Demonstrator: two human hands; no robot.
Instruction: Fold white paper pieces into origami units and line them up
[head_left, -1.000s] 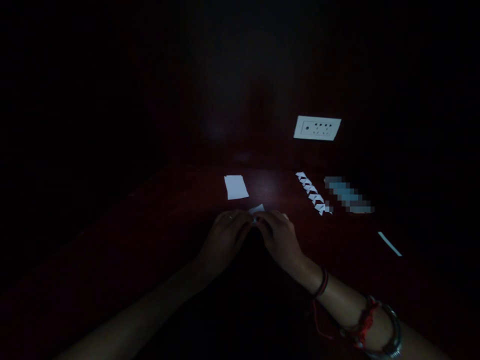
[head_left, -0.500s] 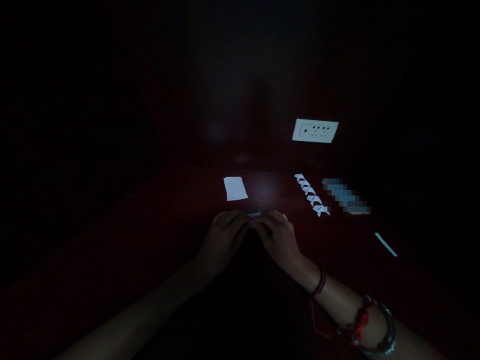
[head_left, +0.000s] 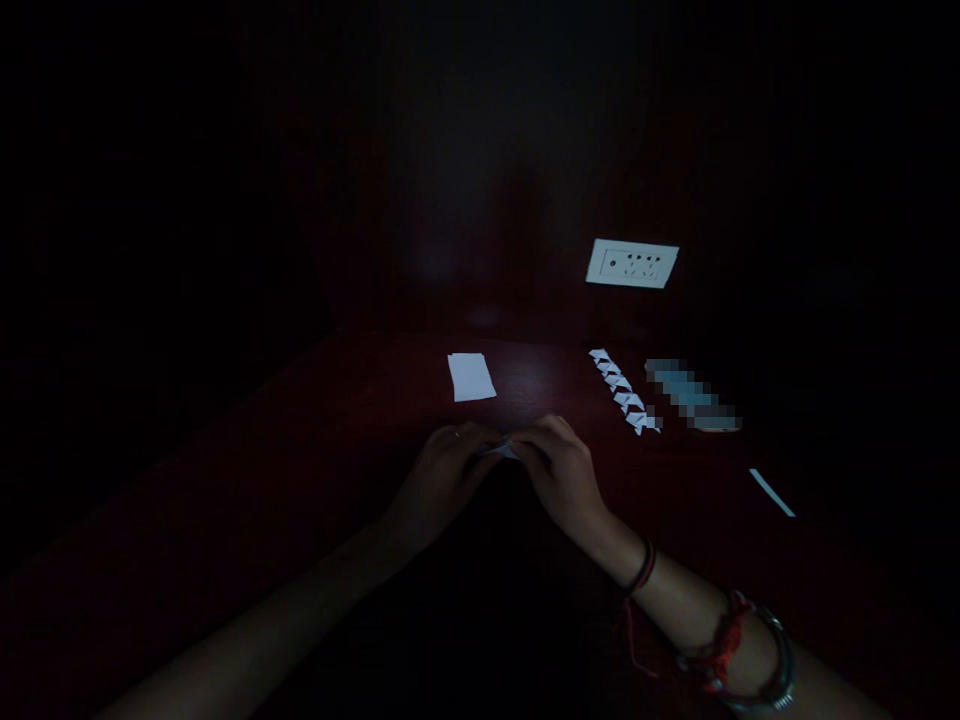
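Between my two hands is a small piece of white paper [head_left: 507,450], mostly covered by the fingers. My left hand [head_left: 448,470] pinches its left side; a ring shows on one finger. My right hand [head_left: 559,470] pinches the paper from the right, fingertips close to those of the left. The visible bit of paper looks folded, though its full shape is hidden. Just beyond the hands lies a stack of white paper pieces [head_left: 472,377]. Right of it runs a row of folded white paper pieces [head_left: 617,382].
A phone-like object [head_left: 690,393], blurred out, lies at the right on the dark red table [head_left: 315,400]. Nearer me is a thin pale strip [head_left: 772,492]. A white wall socket [head_left: 632,263] is set in the back panel. Surroundings are very dark.
The paper has turned between my fingers: its edge no longer sticks up beyond them, and a folded white part now shows on the near side. Both hands stay nearly in place.
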